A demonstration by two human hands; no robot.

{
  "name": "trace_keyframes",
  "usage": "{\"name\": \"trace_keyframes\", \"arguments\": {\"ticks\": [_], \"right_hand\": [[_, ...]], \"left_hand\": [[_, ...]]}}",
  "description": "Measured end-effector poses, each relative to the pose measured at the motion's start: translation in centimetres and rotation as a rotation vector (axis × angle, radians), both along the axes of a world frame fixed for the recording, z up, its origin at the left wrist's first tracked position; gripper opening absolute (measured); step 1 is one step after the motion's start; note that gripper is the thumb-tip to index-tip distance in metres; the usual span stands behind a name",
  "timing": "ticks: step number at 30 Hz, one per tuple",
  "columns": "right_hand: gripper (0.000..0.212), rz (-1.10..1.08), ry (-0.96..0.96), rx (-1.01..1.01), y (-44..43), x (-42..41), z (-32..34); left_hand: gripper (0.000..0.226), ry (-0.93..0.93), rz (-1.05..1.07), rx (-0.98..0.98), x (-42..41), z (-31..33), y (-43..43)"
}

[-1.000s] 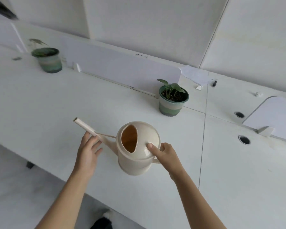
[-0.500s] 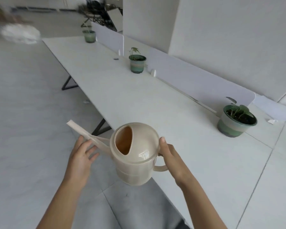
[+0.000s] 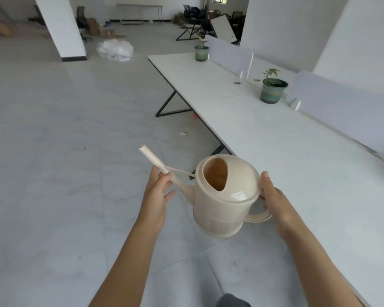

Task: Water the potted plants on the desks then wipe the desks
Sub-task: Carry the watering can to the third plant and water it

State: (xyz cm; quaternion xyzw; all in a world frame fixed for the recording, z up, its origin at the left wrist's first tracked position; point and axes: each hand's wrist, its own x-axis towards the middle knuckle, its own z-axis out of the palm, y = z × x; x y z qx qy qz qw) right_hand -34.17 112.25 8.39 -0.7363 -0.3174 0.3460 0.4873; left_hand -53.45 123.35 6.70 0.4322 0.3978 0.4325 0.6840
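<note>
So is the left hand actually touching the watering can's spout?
Touching. The head view shows the left hand with its fingers against the spout of the watering can.

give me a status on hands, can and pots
Right hand on the can handle, left hand steadying the spout. Near pot and far pot on the desk. Nothing in the way.

Bright, even, diffuse daylight; shadows under the desk (image 3: 275,138) are faint and soft. Small specular glare patch on the watering can (image 3: 226,196) lid. Wide-angle bowing bends the pillar (image 3: 60,27) and frame edges; far background slightly soft.
</note>
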Motion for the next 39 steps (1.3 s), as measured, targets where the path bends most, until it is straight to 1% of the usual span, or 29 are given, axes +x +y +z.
{"name": "trace_keyframes", "arguments": {"ticks": [3,5,7,10,11,14,18,22,23,25,29,30,32,35,39], "right_hand": [[0.045,0.013,-0.024,-0.023,2.9,-1.5,0.3],[0.046,0.009,-0.024,-0.058,5.0,-2.1,0.5],[0.042,0.026,-0.01,-0.084,7.2,-2.3,0.4],[0.037,0.038,0.002,-0.06,11.1,-1.6,0.2],[0.04,0.053,0.002,-0.051,12.4,-1.1,0.0],[0.063,0.108,-0.015,-0.054,16.3,0.5,-0.4],[0.078,0.163,-0.034,0.035,21.6,2.6,-0.4],[0.102,0.151,-0.1,0.02,26.6,4.4,0.0],[0.104,0.153,-0.112,0.005,27.7,4.9,-0.1],[0.1,0.137,-0.095,-0.016,29.7,6.2,-0.4],[0.078,0.079,-0.069,-0.079,33.8,8.3,-1.1],[0.077,0.065,-0.075,-0.09,34.9,8.9,-1.2],[0.082,0.03,-0.096,-0.107,37.3,9.9,-1.6],[0.077,-0.029,-0.129,-0.137,41.2,11.2,-2.3],[0.09,-0.116,-0.106,-0.161,46.6,12.8,-2.6]], "left_hand": [[0.034,-0.007,0.025,-0.019,-1.5,0.1,2.4],[0.042,-0.006,0.045,-0.039,-1.9,-0.2,4.3],[0.048,0.004,0.077,-0.052,-2.0,-0.6,6.2],[0.051,0.029,0.119,-0.049,-1.2,-1.2,9.7],[0.052,0.04,0.134,-0.047,-0.9,-1.3,11.0],[0.052,0.089,0.215,-0.009,0.7,-1.4,15.0],[0.053,0.156,0.305,0.03,3.8,-1.4,20.3],[0.052,0.14,0.297,0.03,6.7,-1.6,25.8],[0.051,0.139,0.289,0.026,7.3,-1.6,27.0],[0.049,0.145,0.276,0.025,8.4,-1.7,29.3],[0.049,0.149,0.219,0.023,11.0,-2.6,34.1],[0.049,0.151,0.202,0.028,11.7,-2.9,35.4],[0.049,0.158,0.16,0.038,13.0,-3.5,38.2],[0.049,0.148,0.082,0.025,15.0,-4.4,43.2],[0.048,0.137,-0.04,0.031,18.1,-4.4,50.6]]}}
